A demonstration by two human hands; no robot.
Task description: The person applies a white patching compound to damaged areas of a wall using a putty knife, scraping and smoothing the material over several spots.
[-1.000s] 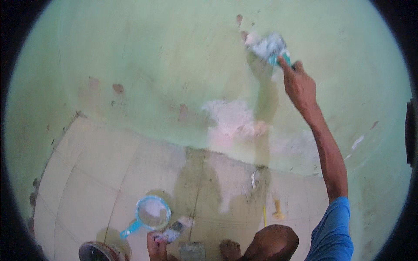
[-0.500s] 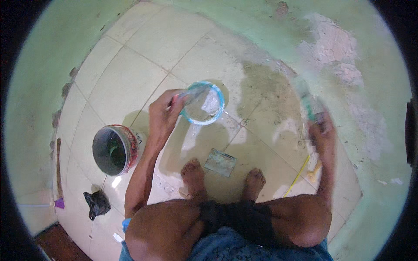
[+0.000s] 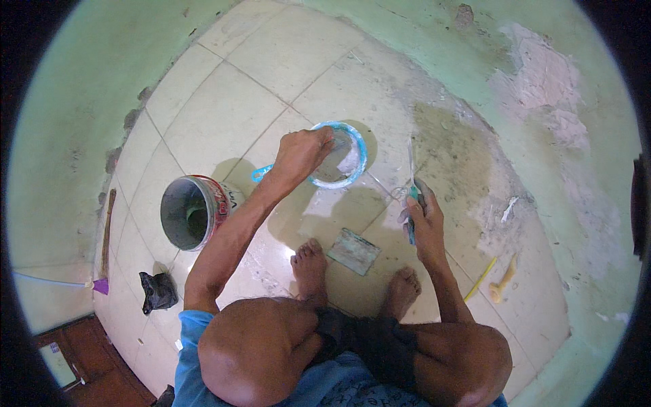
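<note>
My left hand (image 3: 304, 152) is closed on a scraper whose blade (image 3: 342, 146) reaches into a blue-rimmed, handled plastic pot (image 3: 359, 163) with pale material inside. My right hand (image 3: 426, 220), to the right of the pot, grips a putty knife (image 3: 411, 203) with a teal handle, its blade upright. A grey rectangular plate (image 3: 353, 252) lies on the tiles between the pot and my bare feet. Left of my left forearm stands a bucket (image 3: 182, 227) with dark contents low inside.
Green walls (image 3: 74, 156) border the tiled floor (image 3: 251, 41); the right one bears pale plaster patches (image 3: 539, 74). A black bag (image 3: 157, 292), purple-ended wooden stick (image 3: 108, 230), yellow strip (image 3: 480, 278) and tan tool (image 3: 503, 281) lie near the sides. A brown door (image 3: 91, 366) is at lower left.
The view has tipped down from the wall to the floor. My right hand has come down from the wall with its knife. My left hand has moved forward over the pot.
</note>
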